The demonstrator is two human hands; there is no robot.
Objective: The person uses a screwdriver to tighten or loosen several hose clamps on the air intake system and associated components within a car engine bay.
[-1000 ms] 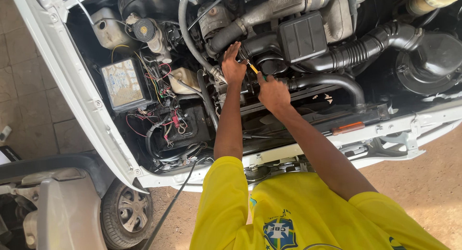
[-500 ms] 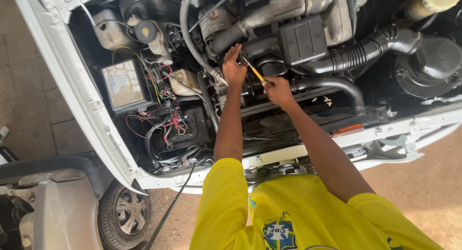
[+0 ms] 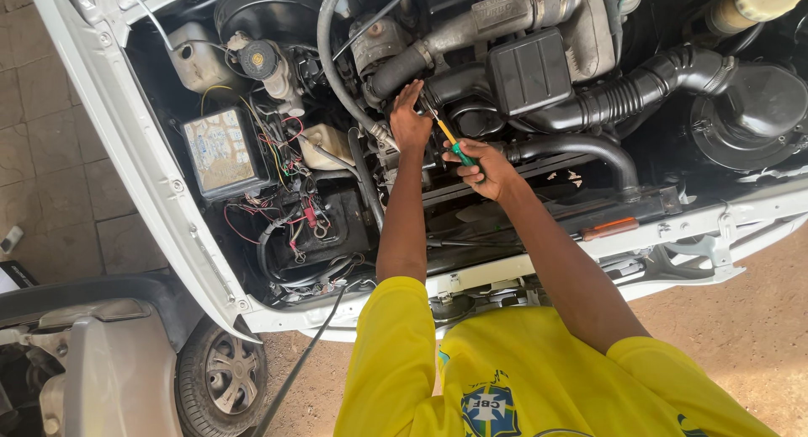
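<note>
The right hand (image 3: 484, 169) is closed around the green-and-yellow plastic handle of a slim screwdriver (image 3: 447, 139), whose thin metal shaft slants up toward a smooth black rubber hose (image 3: 404, 69) deep in the engine bay. The left hand (image 3: 410, 119) has its fingers curled onto the parts just beside that hose end, though I cannot tell whether they clamp anything. Near them sit a matte black rectangular plastic box (image 3: 530, 69), a ribbed corrugated black duct (image 3: 627, 98), and, well to the left, a square fuse box (image 3: 222, 151) with a pale, multicoloured label on its lid.
</note>
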